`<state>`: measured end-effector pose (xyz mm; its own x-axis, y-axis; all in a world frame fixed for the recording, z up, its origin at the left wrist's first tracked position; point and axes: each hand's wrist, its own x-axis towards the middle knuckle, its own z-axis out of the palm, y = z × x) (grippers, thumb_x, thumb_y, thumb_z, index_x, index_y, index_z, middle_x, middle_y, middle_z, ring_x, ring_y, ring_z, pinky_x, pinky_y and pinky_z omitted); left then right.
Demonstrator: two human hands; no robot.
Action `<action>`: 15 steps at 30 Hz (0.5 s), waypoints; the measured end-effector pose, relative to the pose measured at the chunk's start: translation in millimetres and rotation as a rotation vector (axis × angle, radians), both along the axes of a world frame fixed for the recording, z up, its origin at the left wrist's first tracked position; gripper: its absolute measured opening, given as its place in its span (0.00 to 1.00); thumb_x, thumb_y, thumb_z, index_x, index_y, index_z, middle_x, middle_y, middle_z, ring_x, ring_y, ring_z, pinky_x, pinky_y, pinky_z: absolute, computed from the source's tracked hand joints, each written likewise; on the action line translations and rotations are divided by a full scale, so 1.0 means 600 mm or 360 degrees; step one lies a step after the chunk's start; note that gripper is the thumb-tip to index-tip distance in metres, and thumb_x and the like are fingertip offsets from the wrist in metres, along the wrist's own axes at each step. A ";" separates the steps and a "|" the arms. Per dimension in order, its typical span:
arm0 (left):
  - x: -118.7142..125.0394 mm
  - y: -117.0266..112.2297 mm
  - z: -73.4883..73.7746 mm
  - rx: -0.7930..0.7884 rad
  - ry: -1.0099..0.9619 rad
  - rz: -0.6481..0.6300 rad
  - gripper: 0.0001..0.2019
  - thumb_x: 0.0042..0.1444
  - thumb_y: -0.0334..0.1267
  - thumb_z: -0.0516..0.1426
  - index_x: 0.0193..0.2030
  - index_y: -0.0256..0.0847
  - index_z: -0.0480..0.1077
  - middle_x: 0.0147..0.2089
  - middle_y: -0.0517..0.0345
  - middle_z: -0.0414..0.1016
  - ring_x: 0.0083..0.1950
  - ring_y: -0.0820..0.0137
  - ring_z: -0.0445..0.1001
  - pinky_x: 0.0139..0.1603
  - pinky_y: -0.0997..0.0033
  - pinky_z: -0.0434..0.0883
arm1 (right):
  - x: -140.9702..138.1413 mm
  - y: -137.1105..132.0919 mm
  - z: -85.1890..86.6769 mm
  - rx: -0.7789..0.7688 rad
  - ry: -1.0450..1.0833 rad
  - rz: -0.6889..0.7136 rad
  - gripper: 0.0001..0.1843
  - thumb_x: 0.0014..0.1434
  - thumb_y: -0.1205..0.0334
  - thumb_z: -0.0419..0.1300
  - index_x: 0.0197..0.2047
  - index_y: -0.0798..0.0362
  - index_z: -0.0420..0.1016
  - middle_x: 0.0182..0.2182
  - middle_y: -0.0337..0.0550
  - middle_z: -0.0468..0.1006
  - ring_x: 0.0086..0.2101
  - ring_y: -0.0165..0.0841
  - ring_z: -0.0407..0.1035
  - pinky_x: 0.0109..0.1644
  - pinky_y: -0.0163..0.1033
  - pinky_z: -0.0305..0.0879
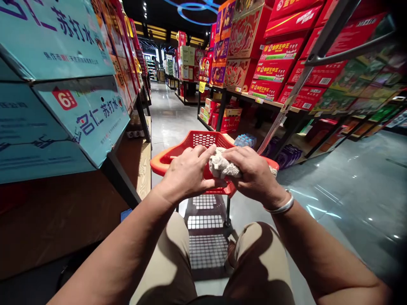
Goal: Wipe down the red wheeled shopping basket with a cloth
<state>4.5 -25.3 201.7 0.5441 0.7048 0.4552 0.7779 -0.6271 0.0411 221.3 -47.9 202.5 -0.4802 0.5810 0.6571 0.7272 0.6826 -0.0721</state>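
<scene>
Both my hands meet in front of me over the near rim of a red plastic shopping cart basket [165, 160]. A crumpled grey-white cloth [219, 165] is bunched between them. My right hand [252, 173], with a silver bangle [281, 206] on its wrist, is closed over the cloth's right part. My left hand [187, 171] has its fingers curled round the cloth's left end, thumb underneath. Below my arms I see my knees in beige trousers and the cart's black wire lower shelf [206, 237].
Teal cardboard cartons [79, 110] on a dark shelf crowd the left side. Red and green gift boxes [280, 63] fill shelves on the right. A grey metal bar [305, 72] slants down at the upper right. A glossy tiled aisle [168, 114] runs ahead.
</scene>
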 end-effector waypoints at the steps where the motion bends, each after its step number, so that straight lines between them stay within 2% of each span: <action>1: 0.009 0.000 0.000 -0.0050 0.0068 0.0091 0.43 0.58 0.58 0.64 0.76 0.42 0.58 0.63 0.42 0.75 0.54 0.51 0.80 0.44 0.59 0.75 | 0.008 -0.001 0.002 -0.0004 -0.0039 0.0007 0.11 0.63 0.62 0.62 0.49 0.50 0.77 0.50 0.49 0.82 0.47 0.42 0.73 0.51 0.46 0.66; 4: 0.019 0.004 -0.002 -0.0093 0.0157 0.0302 0.49 0.59 0.64 0.62 0.79 0.40 0.51 0.60 0.40 0.78 0.49 0.51 0.82 0.42 0.61 0.74 | 0.056 -0.004 0.005 -0.0045 -0.0082 -0.0007 0.10 0.63 0.65 0.60 0.47 0.50 0.79 0.47 0.47 0.83 0.45 0.40 0.74 0.50 0.45 0.67; 8: 0.014 0.007 -0.003 -0.0081 0.0215 0.0318 0.52 0.57 0.72 0.58 0.78 0.40 0.53 0.57 0.39 0.80 0.48 0.49 0.83 0.41 0.61 0.74 | 0.144 -0.003 -0.001 -0.0197 0.0047 -0.0098 0.11 0.59 0.63 0.62 0.44 0.49 0.81 0.43 0.46 0.84 0.43 0.40 0.75 0.48 0.44 0.70; 11: 0.013 0.007 -0.005 -0.0056 0.0276 0.0290 0.48 0.57 0.74 0.56 0.75 0.43 0.60 0.54 0.41 0.81 0.46 0.49 0.83 0.37 0.62 0.73 | 0.198 0.009 -0.018 -0.0263 0.0399 -0.0213 0.09 0.57 0.58 0.63 0.40 0.49 0.83 0.40 0.46 0.84 0.41 0.39 0.76 0.47 0.45 0.71; 13: 0.013 0.006 -0.007 -0.0006 0.0277 0.0260 0.45 0.57 0.74 0.56 0.73 0.46 0.64 0.52 0.42 0.81 0.45 0.51 0.82 0.36 0.63 0.71 | 0.221 0.019 -0.029 -0.0372 0.0710 -0.0292 0.10 0.58 0.55 0.64 0.40 0.50 0.83 0.38 0.46 0.83 0.36 0.37 0.76 0.41 0.42 0.72; 15: 0.015 0.006 -0.010 0.0041 0.0257 0.0237 0.43 0.58 0.74 0.55 0.72 0.47 0.65 0.50 0.44 0.81 0.44 0.52 0.82 0.36 0.64 0.71 | 0.234 0.030 -0.033 -0.0522 0.0844 -0.0347 0.13 0.58 0.54 0.64 0.42 0.51 0.83 0.37 0.45 0.82 0.34 0.35 0.75 0.37 0.40 0.71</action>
<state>13.2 -21.8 195.8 0.5023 0.7721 0.3893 0.8571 -0.5040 -0.1062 362.0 -30.1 182.8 0.0109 0.8388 0.5443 0.6549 0.4054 -0.6378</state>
